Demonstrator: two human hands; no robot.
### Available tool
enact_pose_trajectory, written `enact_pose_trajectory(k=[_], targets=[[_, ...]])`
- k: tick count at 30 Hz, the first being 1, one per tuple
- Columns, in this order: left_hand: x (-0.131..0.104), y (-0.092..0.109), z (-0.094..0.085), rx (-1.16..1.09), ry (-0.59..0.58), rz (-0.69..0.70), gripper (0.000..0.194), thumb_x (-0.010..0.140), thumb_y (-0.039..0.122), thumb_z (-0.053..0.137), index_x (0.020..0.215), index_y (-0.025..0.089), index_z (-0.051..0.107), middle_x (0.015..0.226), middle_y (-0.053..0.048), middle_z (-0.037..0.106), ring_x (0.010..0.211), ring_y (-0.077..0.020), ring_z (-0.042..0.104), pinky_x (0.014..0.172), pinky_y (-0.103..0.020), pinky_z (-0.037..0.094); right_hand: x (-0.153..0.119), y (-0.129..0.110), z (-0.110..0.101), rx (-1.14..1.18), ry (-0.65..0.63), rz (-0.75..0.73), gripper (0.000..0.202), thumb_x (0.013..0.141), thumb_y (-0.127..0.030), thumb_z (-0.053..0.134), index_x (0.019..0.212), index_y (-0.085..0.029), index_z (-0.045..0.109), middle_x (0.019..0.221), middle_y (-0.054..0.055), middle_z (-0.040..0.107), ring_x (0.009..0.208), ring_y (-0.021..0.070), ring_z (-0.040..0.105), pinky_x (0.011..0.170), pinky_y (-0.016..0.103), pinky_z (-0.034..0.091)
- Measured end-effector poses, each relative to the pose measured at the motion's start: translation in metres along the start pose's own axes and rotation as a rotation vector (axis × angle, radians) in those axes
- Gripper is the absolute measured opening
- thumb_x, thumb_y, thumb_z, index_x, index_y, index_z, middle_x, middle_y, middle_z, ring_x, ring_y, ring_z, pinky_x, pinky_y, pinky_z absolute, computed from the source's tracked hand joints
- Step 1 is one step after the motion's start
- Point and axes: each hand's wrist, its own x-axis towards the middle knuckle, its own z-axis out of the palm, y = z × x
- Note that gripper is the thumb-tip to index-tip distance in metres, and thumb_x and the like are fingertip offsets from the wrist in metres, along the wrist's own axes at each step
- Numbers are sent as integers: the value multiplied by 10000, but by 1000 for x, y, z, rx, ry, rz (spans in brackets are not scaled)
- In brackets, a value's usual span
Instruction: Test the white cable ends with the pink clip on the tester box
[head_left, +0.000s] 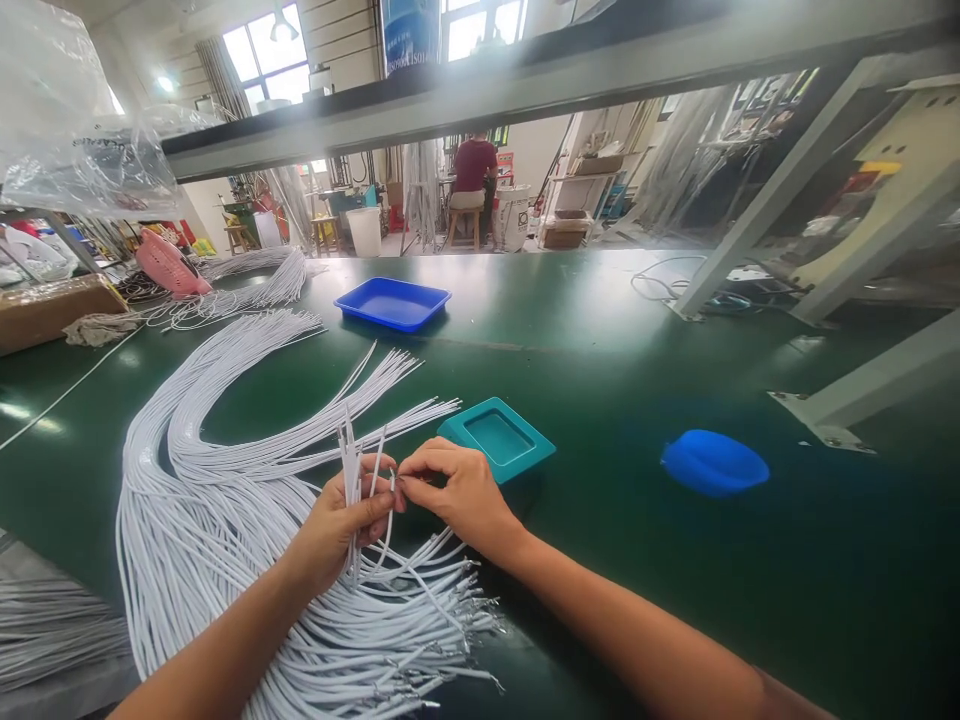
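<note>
Several white cables [350, 470] stand upright in my left hand [337, 520], its fingers wrapped around them. One cable end is held apart from the others, between that thumb and fingertips. My right hand [457, 490] pinches at the tip of this cable; whatever small part sits between its fingertips is too small to make out. Below and to the left spreads a large bundle of white cables [217, 530], bent in a curve, with bare metallic ends at the lower right. Just behind my right hand lies a teal tray [499, 440].
A blue tray [392, 303] lies farther back on the green table [600, 370]. At the right are a blue bowl [715, 463] and metal shelf legs [832, 410]. A pink basket [169, 262] and cardboard box [56, 312] stand left. A person [474, 170] sits in the background.
</note>
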Motion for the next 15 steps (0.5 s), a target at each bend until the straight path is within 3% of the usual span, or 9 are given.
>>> enact_pose_trajectory(k=[3, 8, 11, 15], targets=[[3, -2, -4, -26, 1, -80, 364, 707, 205, 646, 1019, 169, 462, 689, -25, 593, 439, -39, 402, 387, -160, 182, 2, 10, -3, -245, -47, -176, 99, 757, -104, 568, 751, -175, 637, 778, 21, 631, 781, 141, 522, 717, 252, 422], [11, -7, -15, -60, 73, -199, 390, 694, 154, 626, 1028, 145, 425, 694, -28, 597, 427, -43, 423, 373, -154, 204, 5, 23, -11, -742, -352, -209, 142, 794, -95, 533, 922, -124, 586, 867, 82, 638, 888, 212, 530, 918, 400, 294], [14, -9, -17, -86, 59, -247, 371, 688, 119, 610, 1005, 134, 417, 680, -27, 595, 418, -46, 427, 362, -151, 212, 6, 25, -11, -832, -450, -211, 163, 835, -79, 456, 937, -115, 577, 851, 79, 642, 853, 194, 541, 924, 374, 274], [15, -9, -14, -107, 52, -282, 331, 684, 78, 585, 960, 129, 409, 654, -36, 601, 410, -48, 421, 355, -146, 221, 8, 26, -8, -850, -443, -242, 160, 865, -141, 434, 812, -128, 584, 770, 62, 635, 753, 170, 522, 834, 309, 324]])
